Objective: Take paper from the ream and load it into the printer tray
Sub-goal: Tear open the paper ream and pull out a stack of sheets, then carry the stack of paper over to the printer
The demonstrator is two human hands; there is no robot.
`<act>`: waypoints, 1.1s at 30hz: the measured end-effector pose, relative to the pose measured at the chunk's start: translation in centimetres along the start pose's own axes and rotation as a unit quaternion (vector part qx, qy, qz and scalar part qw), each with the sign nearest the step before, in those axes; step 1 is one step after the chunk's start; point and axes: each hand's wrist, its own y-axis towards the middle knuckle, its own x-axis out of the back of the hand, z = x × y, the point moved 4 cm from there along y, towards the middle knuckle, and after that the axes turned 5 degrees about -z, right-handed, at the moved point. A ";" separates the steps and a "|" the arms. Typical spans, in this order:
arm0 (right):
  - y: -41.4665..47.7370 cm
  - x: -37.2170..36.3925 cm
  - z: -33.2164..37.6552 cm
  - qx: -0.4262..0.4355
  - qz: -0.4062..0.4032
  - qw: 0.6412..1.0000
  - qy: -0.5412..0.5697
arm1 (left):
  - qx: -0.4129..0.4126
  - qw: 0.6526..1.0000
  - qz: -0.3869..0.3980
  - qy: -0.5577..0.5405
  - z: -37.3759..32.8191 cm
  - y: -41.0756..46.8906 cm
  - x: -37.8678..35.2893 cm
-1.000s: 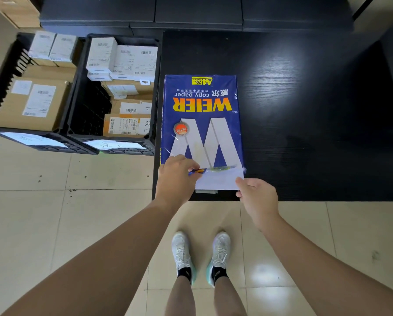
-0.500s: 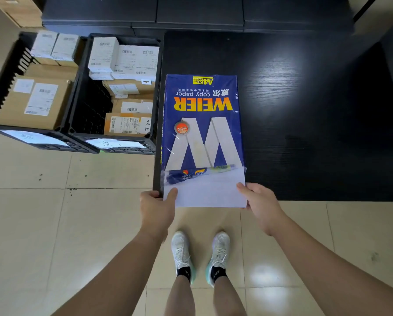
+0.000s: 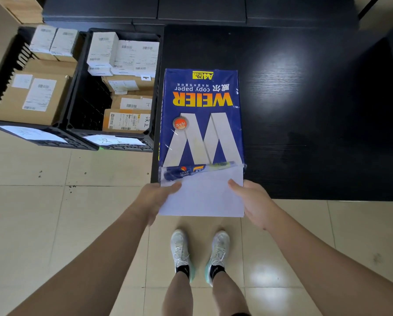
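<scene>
I see the blue plastic-wrapped ream of copy paper (image 3: 202, 119) lying flat on the black wood-grain table (image 3: 304, 110), its near end torn open at the table's front edge. A white stack of sheets (image 3: 204, 195) sticks out of that open end and overhangs the beige tiled floor (image 3: 54, 213). My left hand (image 3: 155, 198) grips the stack's left edge, thumb on top and fingers curled beneath; my right hand (image 3: 252, 201) grips the right edge the same way, thumb resting on the top sheet. Both hands are closed on the paper. To the left of the table stand two black plastic crates (image 3: 81, 106) filled with labelled cardboard boxes (image 3: 31, 96).
</scene>
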 end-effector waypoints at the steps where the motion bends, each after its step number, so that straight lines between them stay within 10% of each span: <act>1: 0.1 -0.1 -0.1 0.005 -0.001 1.000 -0.004 | -0.003 1.000 0.000 0.002 0.1 0.2 -0.1; 33: -16.2 0.0 -9.3 0.067 -0.129 0.986 -0.078 | -0.116 0.988 -0.004 0.100 11.4 -13.3 3.6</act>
